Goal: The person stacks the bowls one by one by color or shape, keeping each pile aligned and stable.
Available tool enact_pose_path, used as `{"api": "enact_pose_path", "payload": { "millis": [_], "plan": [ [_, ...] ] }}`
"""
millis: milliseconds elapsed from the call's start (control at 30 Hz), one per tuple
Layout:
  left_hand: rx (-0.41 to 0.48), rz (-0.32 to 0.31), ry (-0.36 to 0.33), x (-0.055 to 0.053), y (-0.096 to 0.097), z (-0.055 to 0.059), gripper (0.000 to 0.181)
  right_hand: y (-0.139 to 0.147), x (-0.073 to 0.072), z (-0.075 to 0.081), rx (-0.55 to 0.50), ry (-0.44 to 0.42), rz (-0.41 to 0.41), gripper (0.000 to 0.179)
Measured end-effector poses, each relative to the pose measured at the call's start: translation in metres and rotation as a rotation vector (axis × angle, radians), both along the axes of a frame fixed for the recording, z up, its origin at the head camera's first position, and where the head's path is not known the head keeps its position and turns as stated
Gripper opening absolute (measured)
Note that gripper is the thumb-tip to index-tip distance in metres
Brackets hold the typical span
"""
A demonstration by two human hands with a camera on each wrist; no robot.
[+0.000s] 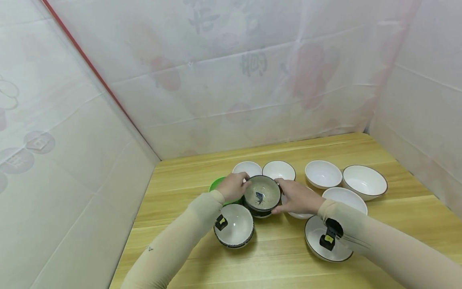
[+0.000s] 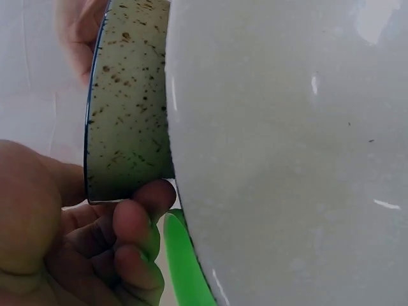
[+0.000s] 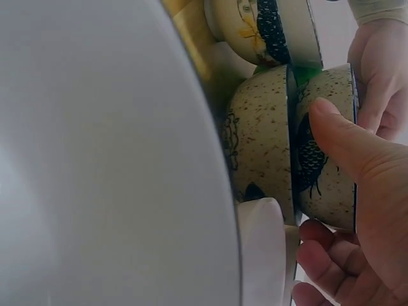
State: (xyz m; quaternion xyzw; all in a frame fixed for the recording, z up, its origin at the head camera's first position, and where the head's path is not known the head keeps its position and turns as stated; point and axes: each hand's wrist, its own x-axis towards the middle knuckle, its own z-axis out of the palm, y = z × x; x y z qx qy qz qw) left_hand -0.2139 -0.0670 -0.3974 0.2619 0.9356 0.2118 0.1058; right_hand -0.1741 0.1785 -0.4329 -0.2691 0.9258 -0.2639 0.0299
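Between my two hands is a speckled beige bowl point(image 1: 267, 187) with a dark rim and a blue fish inside. My left hand point(image 1: 232, 186) pinches its left rim, thumb and fingertips showing in the left wrist view. On the other side my right hand point(image 1: 297, 196) grips the wall, the thumb lying along the outside in the right wrist view. Directly beneath is a second speckled bowl point(image 3: 261, 134); the held one sits in or just over its mouth, and I cannot tell whether they touch. A green bowl point(image 1: 216, 183) is partly hidden behind my left hand.
Nearer me stands a white-lined bowl with a patterned dark rim point(image 1: 236, 224). Behind are white bowls point(image 1: 247, 167) point(image 1: 279, 170). Several more white bowls, including a dark-rimmed one point(image 1: 364, 180), spread right across the wooden table point(image 1: 274, 261). One bowl point(image 1: 328, 241) lies under my right forearm.
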Motion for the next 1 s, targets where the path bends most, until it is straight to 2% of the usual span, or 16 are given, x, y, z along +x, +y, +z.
{"api": "enact_pose_path", "payload": {
  "millis": [100,167,367,467,567,667,800,900,1000],
  "plan": [
    [-0.017,-0.028,0.025,0.001,0.000,-0.002,0.033,0.001,0.000,-0.002,-0.002,-0.005,-0.002,0.095],
    [-0.023,-0.055,0.029,0.003,0.001,-0.003,0.044,0.002,-0.001,-0.004,-0.007,-0.001,0.000,0.094],
    [-0.022,-0.130,-0.018,0.008,0.001,-0.006,0.105,0.005,-0.004,-0.007,-0.029,0.006,0.011,0.093],
    [-0.029,-0.144,-0.020,0.009,0.002,-0.008,0.120,0.005,-0.005,-0.007,-0.037,-0.001,0.015,0.091],
    [-0.046,-0.148,0.028,0.010,0.002,-0.009,0.117,0.006,-0.006,-0.007,-0.037,-0.008,0.015,0.090],
    [-0.090,-0.140,0.131,0.011,0.003,-0.009,0.109,0.005,-0.005,-0.006,-0.031,-0.009,0.013,0.090],
    [-0.161,-0.122,0.243,0.014,0.003,-0.008,0.107,0.004,-0.005,-0.006,-0.005,0.005,0.015,0.091],
    [-0.190,-0.113,0.263,0.015,0.003,-0.008,0.108,0.003,-0.004,-0.006,0.008,0.021,0.017,0.093],
    [-0.216,-0.107,0.251,0.015,0.003,-0.008,0.110,0.000,-0.003,-0.004,0.009,0.020,0.008,0.093]
  ]
}}
